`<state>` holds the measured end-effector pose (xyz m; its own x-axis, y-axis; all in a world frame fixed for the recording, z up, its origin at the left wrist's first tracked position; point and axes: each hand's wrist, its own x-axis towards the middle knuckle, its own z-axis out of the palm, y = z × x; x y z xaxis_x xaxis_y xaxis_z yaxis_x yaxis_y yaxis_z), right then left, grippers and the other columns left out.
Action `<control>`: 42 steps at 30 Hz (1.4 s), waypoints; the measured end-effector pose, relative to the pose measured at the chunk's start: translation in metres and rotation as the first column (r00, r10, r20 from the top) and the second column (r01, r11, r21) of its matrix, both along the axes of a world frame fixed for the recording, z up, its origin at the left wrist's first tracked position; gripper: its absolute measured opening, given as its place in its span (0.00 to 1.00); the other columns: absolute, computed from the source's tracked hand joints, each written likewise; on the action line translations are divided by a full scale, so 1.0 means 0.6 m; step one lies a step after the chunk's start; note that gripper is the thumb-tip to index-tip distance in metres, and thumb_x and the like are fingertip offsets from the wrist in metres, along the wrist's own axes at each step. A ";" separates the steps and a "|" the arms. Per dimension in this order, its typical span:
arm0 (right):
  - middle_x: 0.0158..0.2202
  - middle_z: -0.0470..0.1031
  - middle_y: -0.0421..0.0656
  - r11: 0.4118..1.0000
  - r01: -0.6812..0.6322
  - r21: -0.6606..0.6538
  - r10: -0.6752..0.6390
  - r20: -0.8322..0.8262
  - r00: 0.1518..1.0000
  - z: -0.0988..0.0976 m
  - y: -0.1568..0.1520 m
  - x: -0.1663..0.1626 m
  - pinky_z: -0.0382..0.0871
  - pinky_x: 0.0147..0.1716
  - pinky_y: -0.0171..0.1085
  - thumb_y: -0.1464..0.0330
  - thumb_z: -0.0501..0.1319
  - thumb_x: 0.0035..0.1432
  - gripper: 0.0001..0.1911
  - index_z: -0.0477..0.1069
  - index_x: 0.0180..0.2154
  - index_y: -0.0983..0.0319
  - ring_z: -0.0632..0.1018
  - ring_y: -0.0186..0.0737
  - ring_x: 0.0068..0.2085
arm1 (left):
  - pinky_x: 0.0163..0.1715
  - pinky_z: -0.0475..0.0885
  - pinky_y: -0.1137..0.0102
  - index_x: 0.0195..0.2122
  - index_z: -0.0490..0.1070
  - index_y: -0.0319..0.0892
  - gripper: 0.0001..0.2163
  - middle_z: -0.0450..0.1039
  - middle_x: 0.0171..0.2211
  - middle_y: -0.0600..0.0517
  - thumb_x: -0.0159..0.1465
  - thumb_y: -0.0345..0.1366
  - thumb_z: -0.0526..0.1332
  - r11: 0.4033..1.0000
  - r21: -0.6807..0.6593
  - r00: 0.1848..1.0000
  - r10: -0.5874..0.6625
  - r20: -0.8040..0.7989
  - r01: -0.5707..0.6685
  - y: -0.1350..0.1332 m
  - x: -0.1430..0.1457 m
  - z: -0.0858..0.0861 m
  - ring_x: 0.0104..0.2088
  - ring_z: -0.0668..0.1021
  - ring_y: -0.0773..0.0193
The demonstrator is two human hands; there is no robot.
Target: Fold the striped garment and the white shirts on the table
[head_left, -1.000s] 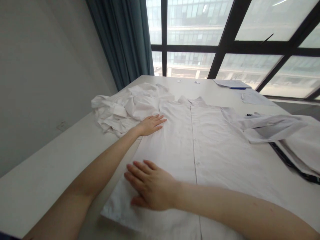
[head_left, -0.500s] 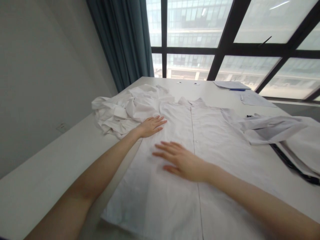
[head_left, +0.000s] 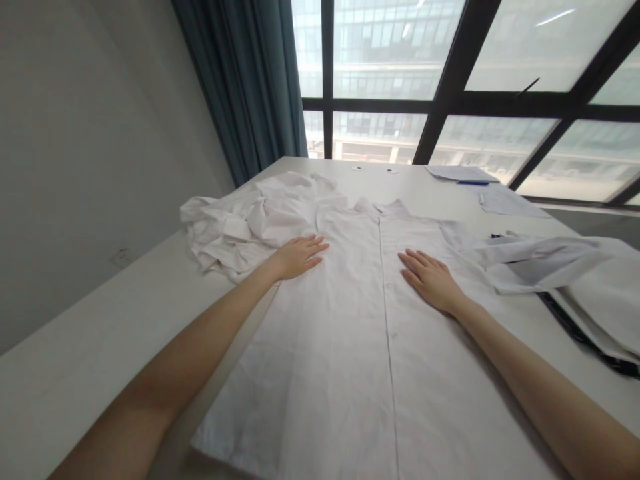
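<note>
A white buttoned shirt (head_left: 350, 347) lies flat, front up, on a white table (head_left: 100, 333), its collar toward the window. My left hand (head_left: 299, 255) rests open and flat on the shirt's left shoulder area, fingers stretched out. My right hand (head_left: 429, 280) lies open and flat on the shirt's right chest, just right of the button placket. Neither hand holds anything. The shirt's left sleeve is bunched in a crumpled heap (head_left: 235, 223) beyond my left hand.
Another white garment (head_left: 565, 263) lies at the right over a dark strap (head_left: 575, 320). Papers (head_left: 505, 200) and a blue pen (head_left: 473, 182) sit at the far side by the window. A teal curtain (head_left: 245, 80) hangs at the back left.
My right hand has slid across the shirt from its lower left part, up and to the right, past the placket. My left hand has stayed in place.
</note>
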<state>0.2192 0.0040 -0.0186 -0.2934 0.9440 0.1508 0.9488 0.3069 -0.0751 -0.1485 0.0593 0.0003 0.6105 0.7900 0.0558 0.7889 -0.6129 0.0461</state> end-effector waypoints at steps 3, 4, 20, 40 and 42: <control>0.68 0.57 0.47 1.000 0.001 -0.008 -0.001 -0.009 1.000 0.003 0.000 0.000 0.55 0.62 0.54 0.57 0.42 0.69 0.29 0.59 0.65 0.59 0.58 0.52 0.67 | 0.63 0.54 0.58 0.62 0.64 0.39 0.20 0.58 0.66 0.41 0.71 0.39 0.49 0.994 0.106 1.000 0.019 -0.013 -0.017 -0.013 0.020 0.009 0.65 0.62 0.51; 0.68 0.57 0.47 1.000 0.001 -0.009 -0.001 -0.016 1.000 0.003 0.001 0.000 0.55 0.62 0.54 0.57 0.43 0.69 0.29 0.59 0.65 0.59 0.58 0.52 0.67 | 0.63 0.55 0.58 0.60 0.66 0.38 0.19 0.59 0.65 0.39 0.71 0.37 0.50 0.992 0.124 1.000 0.013 -0.007 -0.012 -0.022 0.033 0.012 0.65 0.63 0.50; 0.56 0.69 0.58 0.745 0.566 0.354 -0.459 -0.344 0.819 0.106 0.013 0.200 0.60 0.53 0.61 0.62 0.56 0.56 0.22 0.73 0.50 0.62 0.66 0.64 0.59 | 0.65 0.48 0.52 0.67 0.55 0.55 0.22 0.48 0.70 0.50 0.72 0.46 0.48 0.881 -0.091 0.881 -0.450 0.143 0.465 -0.147 0.157 0.004 0.69 0.53 0.50; 0.52 0.74 0.52 0.627 0.551 0.551 -0.274 -0.505 0.818 0.194 -0.036 0.225 0.69 0.44 0.55 0.67 0.51 0.60 0.23 0.70 0.56 0.59 0.76 0.60 0.47 | 0.64 0.54 0.58 0.61 0.66 0.48 0.20 0.64 0.63 0.48 0.70 0.45 0.53 0.818 -0.342 0.604 -0.007 0.797 0.462 -0.125 0.146 0.013 0.65 0.64 0.54; 0.47 0.76 0.51 0.722 0.445 0.530 -0.205 -0.450 0.869 0.214 -0.045 0.175 0.69 0.43 0.53 0.65 0.54 0.60 0.21 0.72 0.54 0.58 0.77 0.58 0.44 | 0.63 0.57 0.58 0.58 0.69 0.46 0.19 0.67 0.61 0.46 0.68 0.44 0.55 0.798 -0.367 0.388 0.183 0.903 0.478 -0.117 0.141 0.011 0.64 0.66 0.54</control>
<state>0.3241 -0.0228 0.1097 0.1973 0.6425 0.7404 0.9447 0.0771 -0.3187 -0.0637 -0.0111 0.0069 0.5709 0.7741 0.2735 -0.0228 -0.3180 0.9478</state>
